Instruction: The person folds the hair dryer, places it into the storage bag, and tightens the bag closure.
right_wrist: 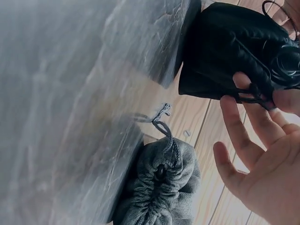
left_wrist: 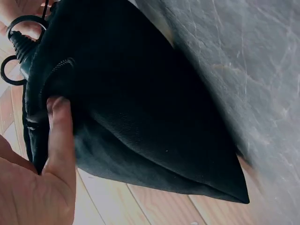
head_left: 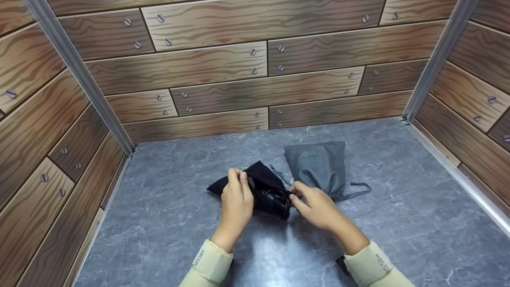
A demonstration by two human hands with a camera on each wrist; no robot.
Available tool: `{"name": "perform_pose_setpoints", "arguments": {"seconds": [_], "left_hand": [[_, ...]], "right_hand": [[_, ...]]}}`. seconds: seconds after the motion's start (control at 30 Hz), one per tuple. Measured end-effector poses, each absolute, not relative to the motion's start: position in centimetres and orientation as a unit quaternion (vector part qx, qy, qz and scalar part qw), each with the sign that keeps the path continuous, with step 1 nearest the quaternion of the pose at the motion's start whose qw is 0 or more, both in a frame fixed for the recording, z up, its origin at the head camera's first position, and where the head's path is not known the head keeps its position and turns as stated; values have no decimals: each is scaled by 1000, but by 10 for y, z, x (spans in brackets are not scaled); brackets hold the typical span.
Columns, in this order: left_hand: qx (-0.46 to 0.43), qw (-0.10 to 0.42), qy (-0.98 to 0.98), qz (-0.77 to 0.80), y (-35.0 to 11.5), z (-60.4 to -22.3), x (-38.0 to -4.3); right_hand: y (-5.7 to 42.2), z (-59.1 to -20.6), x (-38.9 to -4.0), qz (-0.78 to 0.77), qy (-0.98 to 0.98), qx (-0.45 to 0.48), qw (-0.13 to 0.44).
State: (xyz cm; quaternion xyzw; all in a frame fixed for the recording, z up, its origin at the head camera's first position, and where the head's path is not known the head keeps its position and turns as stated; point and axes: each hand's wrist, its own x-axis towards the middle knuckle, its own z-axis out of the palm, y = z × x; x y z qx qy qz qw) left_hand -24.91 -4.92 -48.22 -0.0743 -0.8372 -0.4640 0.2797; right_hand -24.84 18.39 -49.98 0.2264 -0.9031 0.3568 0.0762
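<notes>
A black cloth pouch [head_left: 263, 175] lies on the tabletop with its mouth toward me. In that mouth sits a glossy black object [head_left: 273, 199] with cord-like loops; its exact kind is unclear. My left hand [head_left: 238, 195] pinches the pouch's left rim, thumb and fingers on either side of the cloth [left_wrist: 140, 103]. At the opposite side, my right hand [head_left: 314, 203] pinches the mouth's edge by a thin black drawstring [right_wrist: 248, 96]. Inside the pouch, the rest of the black object is hidden.
Just beyond my right hand lies a grey drawstring pouch [head_left: 318, 163], its neck gathered and its cord [head_left: 360, 191] looped out to the right. Wood-patterned walls [head_left: 223, 91] enclose the grey marbled tabletop [head_left: 167, 223] at the back and both sides.
</notes>
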Motion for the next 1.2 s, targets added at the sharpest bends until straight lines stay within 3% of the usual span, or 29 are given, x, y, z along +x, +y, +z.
{"name": "perform_pose_setpoints", "arguments": {"seconds": [0.13, 0.4, 0.53, 0.8, 1.07, 1.2], "left_hand": [[-76, 249, -820, -509, -48, -484, -250], [-131, 257, -837, -465, -45, -488, -250], [-126, 246, -857, -435, -46, -489, -248], [-96, 272, -866, -409, -50, -481, -247], [-111, 135, -825, -538, -50, -477, -239], [-121, 125, -839, -515, -48, -482, -237]], "right_hand": [[181, -499, -248, 412, -883, 220, 54], [175, -497, -247, 491, -849, 195, 7], [175, -493, -247, 517, -837, 178, 13], [180, -490, -247, 543, -825, 152, 29], [177, -493, -247, 572, -805, 156, 4], [177, -493, -247, 578, -801, 156, 13]]}}
